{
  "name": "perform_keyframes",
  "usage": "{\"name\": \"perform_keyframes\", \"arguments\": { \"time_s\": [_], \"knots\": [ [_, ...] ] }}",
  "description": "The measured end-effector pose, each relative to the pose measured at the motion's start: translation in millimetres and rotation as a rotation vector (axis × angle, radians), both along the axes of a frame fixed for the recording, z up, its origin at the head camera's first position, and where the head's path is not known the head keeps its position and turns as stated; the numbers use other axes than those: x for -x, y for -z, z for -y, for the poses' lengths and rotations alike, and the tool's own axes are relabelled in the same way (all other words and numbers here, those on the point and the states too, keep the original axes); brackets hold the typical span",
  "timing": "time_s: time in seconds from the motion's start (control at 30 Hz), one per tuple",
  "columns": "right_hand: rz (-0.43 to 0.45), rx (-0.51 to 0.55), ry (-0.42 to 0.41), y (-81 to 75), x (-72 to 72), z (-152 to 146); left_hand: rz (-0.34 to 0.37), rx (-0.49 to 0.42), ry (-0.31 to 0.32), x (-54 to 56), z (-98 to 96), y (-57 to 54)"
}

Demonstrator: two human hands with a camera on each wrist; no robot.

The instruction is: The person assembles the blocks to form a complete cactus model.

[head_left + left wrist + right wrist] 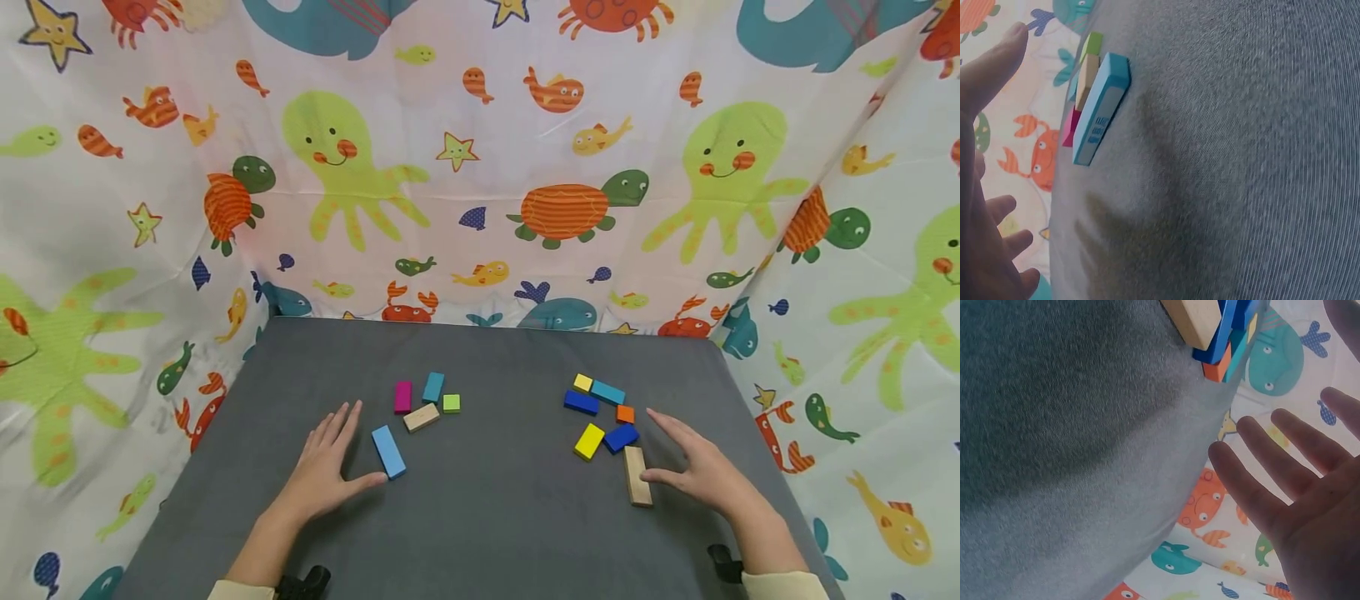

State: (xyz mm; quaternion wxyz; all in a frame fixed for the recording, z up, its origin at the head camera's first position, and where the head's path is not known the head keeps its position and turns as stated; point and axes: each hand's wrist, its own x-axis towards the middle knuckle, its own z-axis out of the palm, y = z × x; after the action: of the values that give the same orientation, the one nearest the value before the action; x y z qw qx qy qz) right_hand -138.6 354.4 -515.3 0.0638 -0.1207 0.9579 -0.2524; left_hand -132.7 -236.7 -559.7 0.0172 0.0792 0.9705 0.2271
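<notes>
My left hand is spread beside the left group of blocks, its thumb tip close to a light blue block. That group also has a magenta block, a teal block, a natural wood block and a green cube. On the other side my right hand has its fingers extended, thumb tip at a long wooden block; whether they touch I cannot tell. Near it lie blue blocks, a yellow block, an orange cube, a teal block and a small yellow block.
A dark grey cloth covers the table under both groups. Behind and at the sides hangs a white curtain printed with sea animals. Black straps sit around the wrists.
</notes>
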Motion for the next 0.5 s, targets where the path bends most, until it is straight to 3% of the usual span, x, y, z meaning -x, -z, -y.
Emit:
{"name": "perform_keyframes", "arguments": {
  "time_s": [0.17, 0.5],
  "knots": [
    [0.02, 0.001, -0.009, 6.0, -2.6, 3, -0.015, -0.037, 0.027, 2.7, -5.4, 7.8],
    [0.106, 0.075, -0.074, 24.7, -4.7, 2, 0.132, -0.129, 0.027, 8.0, -11.6, 17.9]
  ]
}}
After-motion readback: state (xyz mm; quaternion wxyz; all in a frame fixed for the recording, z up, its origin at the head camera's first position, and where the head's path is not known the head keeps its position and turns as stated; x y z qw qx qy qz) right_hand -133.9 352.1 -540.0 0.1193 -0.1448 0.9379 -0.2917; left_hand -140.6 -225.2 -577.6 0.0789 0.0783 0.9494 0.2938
